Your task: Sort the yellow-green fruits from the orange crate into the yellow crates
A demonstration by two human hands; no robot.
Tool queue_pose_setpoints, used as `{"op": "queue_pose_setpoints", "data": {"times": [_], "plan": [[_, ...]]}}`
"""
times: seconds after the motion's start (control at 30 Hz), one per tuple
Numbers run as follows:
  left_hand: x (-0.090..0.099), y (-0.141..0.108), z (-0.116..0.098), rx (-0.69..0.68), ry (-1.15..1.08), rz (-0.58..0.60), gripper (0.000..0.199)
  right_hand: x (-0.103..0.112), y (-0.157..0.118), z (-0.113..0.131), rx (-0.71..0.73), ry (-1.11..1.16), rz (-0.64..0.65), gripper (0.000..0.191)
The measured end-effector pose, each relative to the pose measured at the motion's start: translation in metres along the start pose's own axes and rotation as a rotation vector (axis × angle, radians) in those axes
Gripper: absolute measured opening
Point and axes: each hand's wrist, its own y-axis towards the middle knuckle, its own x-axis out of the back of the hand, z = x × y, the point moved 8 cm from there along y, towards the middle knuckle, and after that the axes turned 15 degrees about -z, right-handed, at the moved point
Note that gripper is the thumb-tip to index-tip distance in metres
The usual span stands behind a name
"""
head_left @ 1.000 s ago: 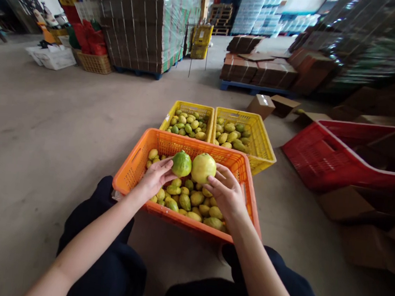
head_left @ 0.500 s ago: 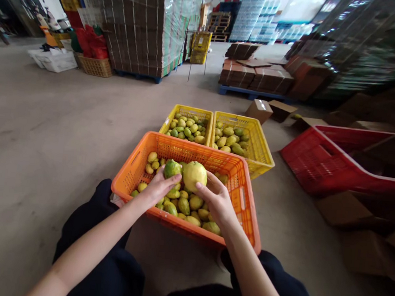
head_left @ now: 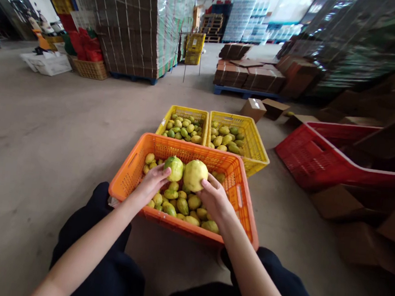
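My left hand (head_left: 153, 181) is closed around a green-and-yellow lemon (head_left: 173, 168). In my right hand (head_left: 215, 195) is a larger, paler yellow lemon (head_left: 195, 175), its thumb pressed on the near side. Both fruits are held up side by side, a small gap apart, above an orange plastic crate (head_left: 203, 157). Inside that crate lie many yellow and green lemons (head_left: 182, 206), partly hidden by my hands and the held fruit. The crate stands between my knees.
Behind the orange crate, a left yellow crate (head_left: 164, 117) and a right yellow crate (head_left: 258, 147) hold similar fruit. A red crate (head_left: 298, 150) and cardboard boxes (head_left: 342, 206) lie to the right. Flattened cartons (head_left: 249, 76) sit on a blue pallet further back.
My left hand has turned the greener lemon, so more of its yellow side shows. My right hand's fingers have shifted lower around the pale lemon. The camera view has shifted slightly.
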Motion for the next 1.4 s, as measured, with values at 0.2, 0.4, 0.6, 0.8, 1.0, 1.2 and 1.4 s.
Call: {"op": "queue_pose_setpoints", "data": {"times": [0.2, 0.4, 0.6, 0.8, 1.0, 1.2, 1.4], "plan": [[0.01, 0.003, -0.005, 0.052, -0.079, -0.112, 0.038, 0.0, 0.0, 0.0, -0.068, 0.053, 0.047, 0.034], [0.009, 0.003, -0.006, 0.111, -0.105, -0.147, 0.02, -0.002, -0.004, 0.006, -0.069, 0.046, 0.096, 0.035], [0.008, 0.001, -0.013, 0.028, -0.071, -0.161, 0.023, -0.004, -0.004, 0.009, -0.056, 0.026, 0.096, 0.031], [-0.003, -0.008, -0.004, -0.003, 0.027, -0.072, 0.043, -0.005, -0.006, 0.001, -0.068, -0.074, 0.063, 0.037], [-0.008, -0.013, 0.001, 0.004, 0.127, -0.053, 0.044, -0.012, -0.014, -0.006, -0.048, -0.218, 0.091, 0.056], [-0.008, -0.01, -0.01, -0.079, 0.147, 0.01, 0.043, -0.01, -0.01, -0.007, -0.041, -0.167, 0.071, 0.058], [-0.004, -0.007, -0.012, -0.017, 0.057, -0.01, 0.049, -0.007, -0.006, 0.003, 0.011, -0.081, 0.071, 0.055]]}}
